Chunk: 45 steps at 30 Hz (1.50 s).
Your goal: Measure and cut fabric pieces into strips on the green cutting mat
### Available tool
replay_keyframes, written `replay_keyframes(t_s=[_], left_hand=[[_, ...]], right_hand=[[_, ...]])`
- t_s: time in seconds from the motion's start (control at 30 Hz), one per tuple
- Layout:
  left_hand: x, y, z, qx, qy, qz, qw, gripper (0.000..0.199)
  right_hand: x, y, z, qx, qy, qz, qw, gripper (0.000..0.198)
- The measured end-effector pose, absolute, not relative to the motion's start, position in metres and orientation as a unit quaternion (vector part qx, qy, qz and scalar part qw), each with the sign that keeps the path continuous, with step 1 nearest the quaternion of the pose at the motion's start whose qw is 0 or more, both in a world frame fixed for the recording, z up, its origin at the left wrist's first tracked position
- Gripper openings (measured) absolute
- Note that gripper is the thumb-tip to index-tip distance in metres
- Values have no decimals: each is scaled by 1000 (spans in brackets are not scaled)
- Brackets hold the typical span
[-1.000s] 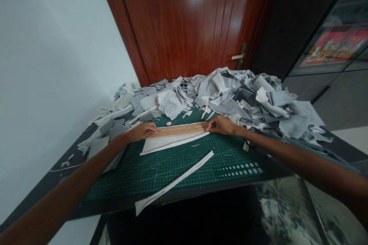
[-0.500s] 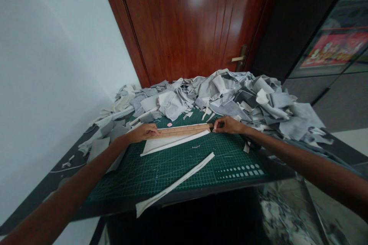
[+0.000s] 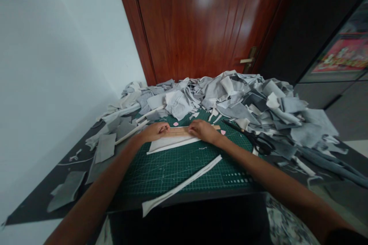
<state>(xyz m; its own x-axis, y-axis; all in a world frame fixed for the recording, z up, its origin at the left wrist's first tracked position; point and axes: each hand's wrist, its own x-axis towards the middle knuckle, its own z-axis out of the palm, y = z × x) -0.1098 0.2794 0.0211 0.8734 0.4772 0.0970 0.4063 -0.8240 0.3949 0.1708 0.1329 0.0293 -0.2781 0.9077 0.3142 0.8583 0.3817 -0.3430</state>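
Note:
A wooden ruler (image 3: 178, 132) lies along a strip of white cloth (image 3: 166, 144) on the green cutting mat (image 3: 172, 168). My left hand (image 3: 156, 131) is closed at the ruler's left end, fingertips against it. Over the ruler's middle, my right hand (image 3: 202, 130) has its fingers pinched together; whatever is between them is hidden. The ruler's right tip shows beyond that hand. To the right, black-handled scissors (image 3: 260, 141) rest with their blades toward the mat. A narrow white cloth strip (image 3: 184, 184) lies slantwise nearer me, its lower end over the table's front edge.
Heaped grey and white fabric scraps (image 3: 230, 92) line the table's back and right side. Flat grey pieces (image 3: 69, 189) lie at left. Small pink pieces (image 3: 223, 132) sit beside the ruler. A wooden door (image 3: 201, 26) stands behind, a white wall (image 3: 63, 46) at left.
My right hand has moved left from the ruler's right end to over its middle. My left hand's fingers have curled in at the left end. The view has shifted, revealing the scissors.

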Motion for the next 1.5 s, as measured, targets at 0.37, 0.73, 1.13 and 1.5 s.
replay_keyframes(t_s=[0.37,0.73,1.13,1.5], left_hand=[[-94,280,22,928,309,91,190,35],[-94,278,22,926,311,106,186,32],[-94,279,19,924,314,111,187,33],[-98,282,12,933,304,120,153,32]], right_hand=[[132,113,10,-601,-778,-45,175,28],[145,97,-10,-525,-792,28,311,11],[144,55,-11,-530,-761,107,359,16],[150,55,-7,-506,-783,115,343,18]])
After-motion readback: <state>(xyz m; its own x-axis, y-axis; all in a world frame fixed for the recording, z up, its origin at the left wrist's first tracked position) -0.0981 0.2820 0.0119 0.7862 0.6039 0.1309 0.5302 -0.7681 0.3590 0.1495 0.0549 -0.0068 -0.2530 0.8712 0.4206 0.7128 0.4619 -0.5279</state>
